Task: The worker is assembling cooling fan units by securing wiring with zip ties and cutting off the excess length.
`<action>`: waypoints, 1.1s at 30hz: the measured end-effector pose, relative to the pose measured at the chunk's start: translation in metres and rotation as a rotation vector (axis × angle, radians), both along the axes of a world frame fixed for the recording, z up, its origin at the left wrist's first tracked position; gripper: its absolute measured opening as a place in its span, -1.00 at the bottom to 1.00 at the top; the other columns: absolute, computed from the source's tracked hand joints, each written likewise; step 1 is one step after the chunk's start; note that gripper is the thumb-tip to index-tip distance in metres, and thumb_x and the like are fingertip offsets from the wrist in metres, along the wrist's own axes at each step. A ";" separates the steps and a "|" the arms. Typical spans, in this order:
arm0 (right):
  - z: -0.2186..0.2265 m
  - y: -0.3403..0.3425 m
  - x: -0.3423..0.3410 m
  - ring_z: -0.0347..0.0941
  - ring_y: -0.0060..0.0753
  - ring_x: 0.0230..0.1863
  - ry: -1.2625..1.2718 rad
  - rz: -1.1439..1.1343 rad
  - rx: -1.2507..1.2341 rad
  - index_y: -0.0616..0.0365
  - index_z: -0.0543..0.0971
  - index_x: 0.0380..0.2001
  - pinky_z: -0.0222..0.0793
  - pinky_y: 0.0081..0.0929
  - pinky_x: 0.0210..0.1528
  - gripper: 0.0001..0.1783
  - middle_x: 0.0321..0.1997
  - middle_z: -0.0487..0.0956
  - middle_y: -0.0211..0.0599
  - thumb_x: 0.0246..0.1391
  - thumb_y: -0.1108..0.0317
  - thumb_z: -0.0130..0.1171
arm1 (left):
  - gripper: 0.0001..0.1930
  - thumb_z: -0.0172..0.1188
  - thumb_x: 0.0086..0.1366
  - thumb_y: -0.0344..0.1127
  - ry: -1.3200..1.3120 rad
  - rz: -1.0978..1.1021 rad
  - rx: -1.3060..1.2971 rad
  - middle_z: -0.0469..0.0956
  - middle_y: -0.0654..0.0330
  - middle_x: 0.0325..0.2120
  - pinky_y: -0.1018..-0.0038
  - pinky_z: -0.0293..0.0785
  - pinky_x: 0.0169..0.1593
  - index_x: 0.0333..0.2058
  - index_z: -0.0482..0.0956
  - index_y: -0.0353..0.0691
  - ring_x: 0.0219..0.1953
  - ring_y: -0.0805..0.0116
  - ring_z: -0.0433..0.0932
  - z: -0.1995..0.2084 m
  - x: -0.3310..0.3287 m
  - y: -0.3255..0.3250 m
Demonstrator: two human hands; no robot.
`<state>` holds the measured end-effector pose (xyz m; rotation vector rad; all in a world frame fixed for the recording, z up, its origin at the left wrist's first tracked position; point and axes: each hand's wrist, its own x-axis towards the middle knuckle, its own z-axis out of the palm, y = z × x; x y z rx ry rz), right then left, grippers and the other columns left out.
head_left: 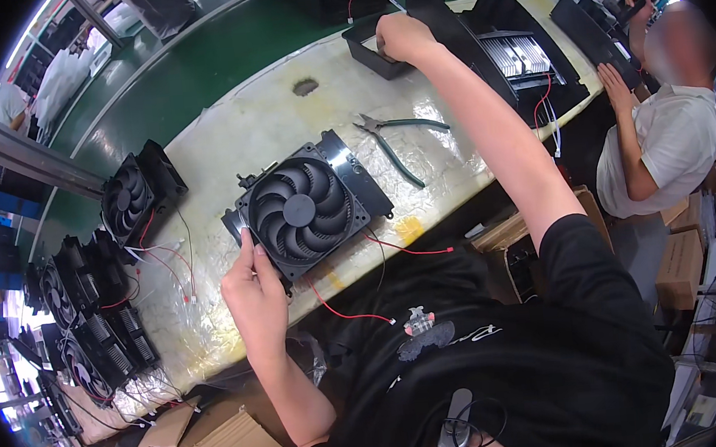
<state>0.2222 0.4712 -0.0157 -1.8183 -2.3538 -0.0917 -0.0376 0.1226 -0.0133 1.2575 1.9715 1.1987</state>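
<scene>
A square black plastic fan with curved blades around a round hub lies face up on the cream, plastic-covered counter. The left hand is at its 8 o'clock edge, thumb and forefinger close together beside the frame; a small pale sliver shows at their tips, perhaps a held part, but the view is too coarse to tell whether they grip it. Thin red wires with small plugs run out at 4 and 5 o'clock.

At 2 o'clock from the fan, green-handled metal pliers lie with handles spread. At 1 o'clock, the right hand reaches into an open black box; its fingers are partly hidden, so I cannot tell whether they grip anything. Farther along 2 o'clock sits a silver finned heat sink in a black housing.

More black fan units stand at 8 o'clock, another near 10. A co-worker in a white shirt is at 3 o'clock.
</scene>
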 end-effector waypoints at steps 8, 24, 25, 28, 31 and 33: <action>-0.008 0.007 0.007 0.59 -0.08 -0.20 0.088 0.187 0.069 0.03 0.69 -0.32 0.48 -0.26 -0.13 -0.79 -0.31 0.66 -0.13 -0.12 0.39 0.28 | -0.65 0.00 0.38 -0.44 -0.027 -0.015 0.004 0.23 0.37 -0.74 0.57 0.15 -0.62 0.09 0.46 -0.46 -0.68 0.68 0.19 -0.003 -0.002 0.001; 0.034 -0.014 0.008 0.63 -0.33 -0.33 0.476 0.060 0.155 0.10 0.71 -0.38 0.50 -0.42 -0.20 -0.82 -0.44 0.67 -0.21 -0.03 0.26 0.32 | -0.63 -0.05 0.43 -0.39 -0.269 -0.019 -0.009 0.40 0.32 -0.67 0.65 0.24 -0.66 0.15 0.41 -0.42 -0.74 0.65 0.29 -0.001 -0.008 -0.004; 0.041 -0.020 0.005 0.63 -0.37 -0.31 0.663 0.075 0.111 0.08 0.72 -0.36 0.51 -0.45 -0.17 -0.82 -0.42 0.68 -0.22 -0.02 0.25 0.33 | -0.63 -0.04 0.43 -0.40 -0.308 -0.024 0.011 0.42 0.30 -0.65 0.65 0.24 -0.66 0.14 0.42 -0.42 -0.74 0.65 0.30 -0.003 -0.010 -0.005; 0.058 -0.057 -0.018 0.59 -0.59 -0.35 1.060 0.254 -0.092 0.27 0.67 -0.27 0.46 -0.62 -0.25 -0.77 -0.41 0.67 -0.34 0.08 0.32 0.30 | -0.64 -0.03 0.43 -0.41 -0.359 -0.004 0.040 0.44 0.28 -0.60 0.65 0.26 -0.65 0.14 0.43 -0.40 -0.74 0.65 0.32 -0.007 -0.012 -0.010; 0.077 -0.106 -0.033 0.56 -0.62 -0.35 1.232 0.456 -0.267 0.33 0.64 -0.21 0.43 -0.66 -0.26 -0.76 -0.34 0.66 -0.37 0.13 0.37 0.27 | -0.65 0.00 0.42 -0.43 -0.362 0.017 0.066 0.46 0.24 -0.54 0.65 0.27 -0.64 0.13 0.45 -0.37 -0.72 0.65 0.34 -0.009 -0.010 -0.016; 0.075 -0.108 -0.034 0.57 -0.62 -0.34 1.181 0.544 -0.289 0.32 0.64 -0.20 0.44 -0.66 -0.24 -0.76 -0.31 0.66 -0.36 0.13 0.38 0.27 | -0.66 0.01 0.41 -0.44 -0.355 0.018 0.079 0.47 0.22 -0.51 0.65 0.28 -0.63 0.12 0.46 -0.36 -0.71 0.64 0.35 -0.010 -0.009 -0.018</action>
